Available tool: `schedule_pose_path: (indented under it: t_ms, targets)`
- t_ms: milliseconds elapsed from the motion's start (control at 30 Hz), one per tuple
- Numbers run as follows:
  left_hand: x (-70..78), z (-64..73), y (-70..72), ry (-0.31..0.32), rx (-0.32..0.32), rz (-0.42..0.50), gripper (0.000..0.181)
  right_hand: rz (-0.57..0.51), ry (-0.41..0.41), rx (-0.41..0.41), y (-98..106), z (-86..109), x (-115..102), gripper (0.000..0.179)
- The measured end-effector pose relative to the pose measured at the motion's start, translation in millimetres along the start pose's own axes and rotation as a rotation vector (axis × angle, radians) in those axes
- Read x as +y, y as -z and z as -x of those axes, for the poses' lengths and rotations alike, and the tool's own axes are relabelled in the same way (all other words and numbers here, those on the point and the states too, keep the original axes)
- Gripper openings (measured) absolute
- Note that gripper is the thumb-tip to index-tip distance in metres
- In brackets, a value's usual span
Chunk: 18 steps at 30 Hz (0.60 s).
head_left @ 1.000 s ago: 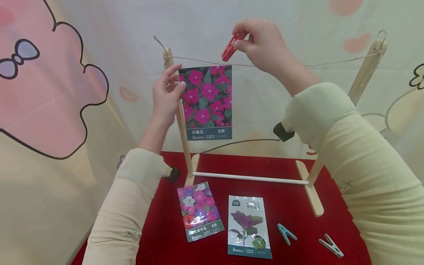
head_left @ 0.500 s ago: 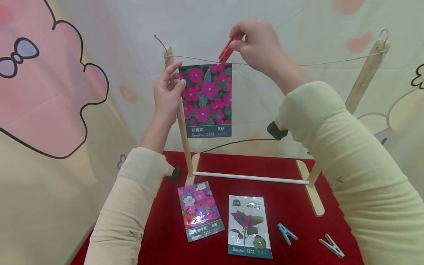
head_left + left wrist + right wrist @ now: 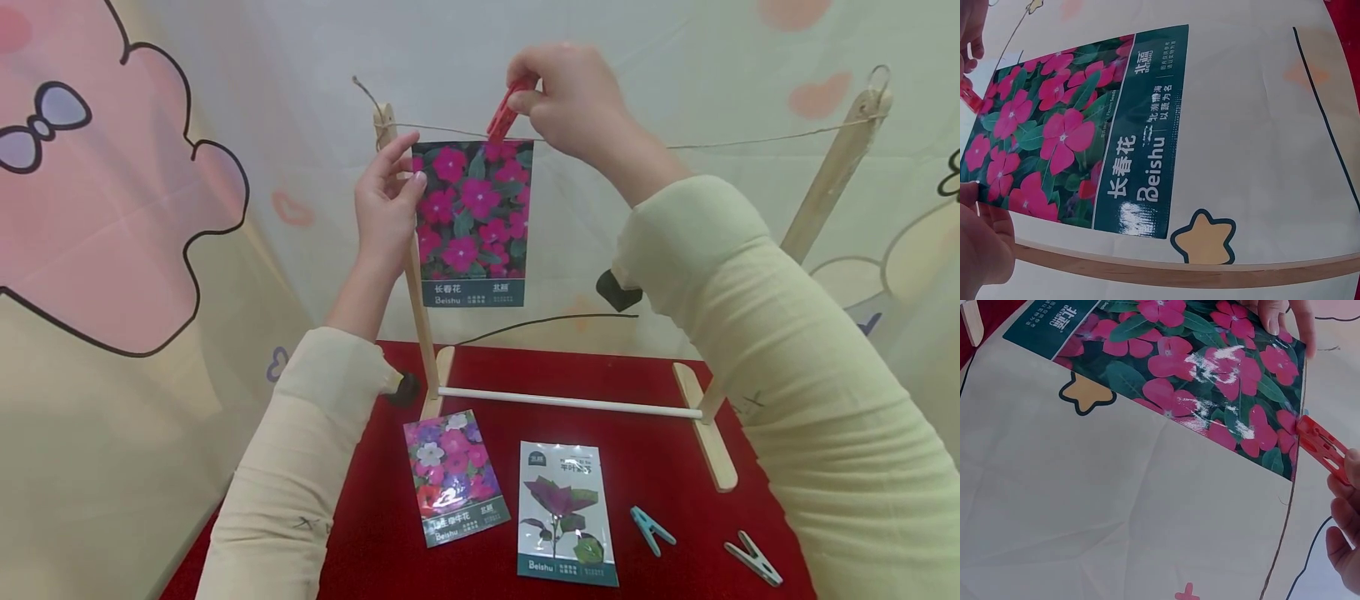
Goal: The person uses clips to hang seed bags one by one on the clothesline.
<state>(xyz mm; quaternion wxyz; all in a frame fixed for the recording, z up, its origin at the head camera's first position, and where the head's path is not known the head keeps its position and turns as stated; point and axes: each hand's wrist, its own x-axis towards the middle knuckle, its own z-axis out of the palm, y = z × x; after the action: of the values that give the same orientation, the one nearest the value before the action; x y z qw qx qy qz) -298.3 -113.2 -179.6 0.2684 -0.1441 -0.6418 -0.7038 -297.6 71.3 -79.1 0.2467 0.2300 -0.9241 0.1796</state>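
My left hand (image 3: 386,204) pinches the left edge of a seed packet (image 3: 472,217) with pink flowers, holding it upright with its top edge along the twine (image 3: 720,142). In my right hand (image 3: 573,92) is a red clothespin (image 3: 504,112), pinched at its handle end. Its tip overlaps the packet's top edge right of the middle. Seen from the right wrist, the clothespin (image 3: 1322,447) meets the packet (image 3: 1210,381) at the twine. The left wrist view shows the packet's (image 3: 1066,131) dark lower band and printed name, with my left thumb at its edge.
The twine runs between two wooden posts (image 3: 836,179) joined low down by a white rod (image 3: 570,402). On the red cloth (image 3: 360,517) lie a mixed-flower seed packet (image 3: 456,479), a purple-leaf seed packet (image 3: 566,512), a blue clothespin (image 3: 652,531) and a pale clothespin (image 3: 753,558).
My right hand has brought the red clothespin down and left, from above the twine to the packet's top edge. The packet has risen slightly, up to the twine.
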Motion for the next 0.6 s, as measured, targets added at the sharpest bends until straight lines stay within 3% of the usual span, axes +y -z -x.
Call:
schedule_pose_path:
  t_ms: [600]
  targets:
    - [0.7, -1.6, -2.4, 0.005, -0.021, 0.004, 0.036, 0.025, 0.025, -0.04, 4.9, -1.3, -5.1, 0.022]
